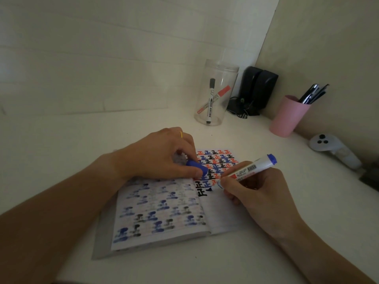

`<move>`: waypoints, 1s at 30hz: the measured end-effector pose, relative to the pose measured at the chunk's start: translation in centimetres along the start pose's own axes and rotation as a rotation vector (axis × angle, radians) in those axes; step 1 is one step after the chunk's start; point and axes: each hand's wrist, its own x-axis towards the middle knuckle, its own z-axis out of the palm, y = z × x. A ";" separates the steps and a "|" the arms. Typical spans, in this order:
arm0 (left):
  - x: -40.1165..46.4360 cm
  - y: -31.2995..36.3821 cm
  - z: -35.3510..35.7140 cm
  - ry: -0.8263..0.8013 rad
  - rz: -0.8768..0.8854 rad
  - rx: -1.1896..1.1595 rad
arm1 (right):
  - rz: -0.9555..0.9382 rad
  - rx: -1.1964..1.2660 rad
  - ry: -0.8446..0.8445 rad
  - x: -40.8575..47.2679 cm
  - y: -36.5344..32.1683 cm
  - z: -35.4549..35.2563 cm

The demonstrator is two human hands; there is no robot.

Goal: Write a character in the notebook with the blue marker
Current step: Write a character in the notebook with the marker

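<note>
White desk (143, 124) with open notebook (164, 212), clear jar (215, 95), pink cup (287, 117), black speakers (258, 89), white controller (328, 146)

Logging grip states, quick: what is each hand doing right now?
Left hand: closed on the blue cap.
Right hand: closed on the blue marker, tip at the notebook.

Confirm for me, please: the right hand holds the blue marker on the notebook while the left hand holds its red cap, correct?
Not quite. The head view shows the cap in the left hand is blue, not red. The right hand does hold the marker on the notebook.
</note>
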 end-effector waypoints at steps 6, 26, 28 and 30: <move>0.0 0.0 -0.1 -0.008 -0.013 -0.008 | -0.003 0.027 -0.037 0.0 -0.1 0.0; 0.0 -0.1 0.0 -0.004 -0.002 -0.032 | -0.005 0.098 -0.066 -0.1 -0.4 -0.2; 0.0 -0.1 0.0 0.000 0.004 -0.028 | -0.016 0.068 -0.092 -0.3 -0.6 -0.1; 0.0 -0.1 0.0 0.000 0.006 -0.026 | 0.008 0.044 -0.066 -0.2 -0.5 0.1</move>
